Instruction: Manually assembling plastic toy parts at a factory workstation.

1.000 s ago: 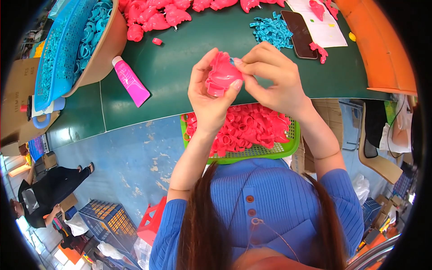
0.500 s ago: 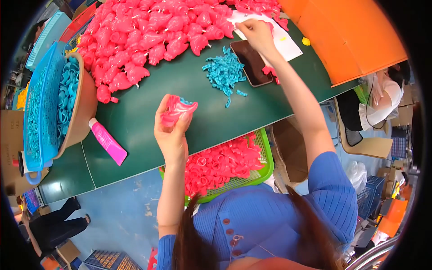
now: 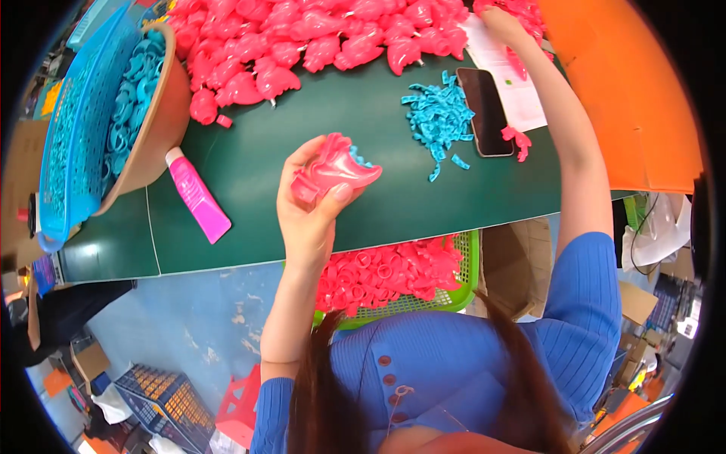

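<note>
A: What differs from half a second ago?
B: My right hand (image 3: 505, 24) has reached farther, into the pink toy heap (image 3: 302, 41); whether it's closed I cannot tell.

A: Surface?
B: Green table (image 3: 249, 174), blue floor (image 3: 189, 325) below.

A: The piece?
B: Pink toy (image 3: 336, 168), pinched in my left hand (image 3: 310, 208), above the table.

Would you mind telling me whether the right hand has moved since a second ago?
Yes. The right hand has left the pink toy held by the left hand and reached away across the green table, past the phone, to the far pink pile.

Toy workshop: pink plastic parts (image 3: 302, 38) heaps
</note>
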Motion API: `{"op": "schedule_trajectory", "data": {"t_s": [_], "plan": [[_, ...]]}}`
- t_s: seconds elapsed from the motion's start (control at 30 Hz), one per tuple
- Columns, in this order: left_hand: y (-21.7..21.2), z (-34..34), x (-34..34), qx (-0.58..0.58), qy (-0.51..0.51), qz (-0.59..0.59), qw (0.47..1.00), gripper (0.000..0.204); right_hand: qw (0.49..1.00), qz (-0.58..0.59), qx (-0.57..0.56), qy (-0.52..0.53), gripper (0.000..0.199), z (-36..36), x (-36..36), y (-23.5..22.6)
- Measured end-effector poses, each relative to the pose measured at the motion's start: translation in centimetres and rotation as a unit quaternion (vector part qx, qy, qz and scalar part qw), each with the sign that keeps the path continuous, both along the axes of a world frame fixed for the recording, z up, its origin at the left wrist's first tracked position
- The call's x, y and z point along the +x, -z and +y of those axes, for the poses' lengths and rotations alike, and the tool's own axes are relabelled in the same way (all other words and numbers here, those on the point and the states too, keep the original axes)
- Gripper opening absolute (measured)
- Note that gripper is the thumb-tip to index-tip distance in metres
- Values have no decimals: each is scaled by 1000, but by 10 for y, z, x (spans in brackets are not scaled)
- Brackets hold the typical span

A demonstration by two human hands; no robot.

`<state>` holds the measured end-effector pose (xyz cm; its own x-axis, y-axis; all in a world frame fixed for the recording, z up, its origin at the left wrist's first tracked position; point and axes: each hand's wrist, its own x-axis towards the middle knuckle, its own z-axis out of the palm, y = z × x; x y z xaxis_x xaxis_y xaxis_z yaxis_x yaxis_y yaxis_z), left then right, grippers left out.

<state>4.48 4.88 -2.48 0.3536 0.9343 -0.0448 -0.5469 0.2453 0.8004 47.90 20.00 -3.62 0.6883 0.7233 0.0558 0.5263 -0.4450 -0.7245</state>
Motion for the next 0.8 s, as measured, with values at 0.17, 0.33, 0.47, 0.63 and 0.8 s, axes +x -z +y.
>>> {"op": "schedule_trajectory", "data": {"t_s": [0.17,0.33,0.47,0.63,0.8], "plan": [[-3,-1,13,-18,44,-23,999,56,913,-359,-35,-193,15,-22,38,-16],[3,-11,3,-18,66,2,998,53,907,78,44,-412,13,-116,-175,-59],[1,-16,11,-20,102,-13,994,52,837,283,9,-469,15,-166,-217,-56],[-3,-24,10,-9,102,3,995,50,827,375,-26,-418,14,-179,-221,-57],[-6,-28,9,1,101,24,995,49,823,364,-53,-432,15,-185,-219,-63]]}}
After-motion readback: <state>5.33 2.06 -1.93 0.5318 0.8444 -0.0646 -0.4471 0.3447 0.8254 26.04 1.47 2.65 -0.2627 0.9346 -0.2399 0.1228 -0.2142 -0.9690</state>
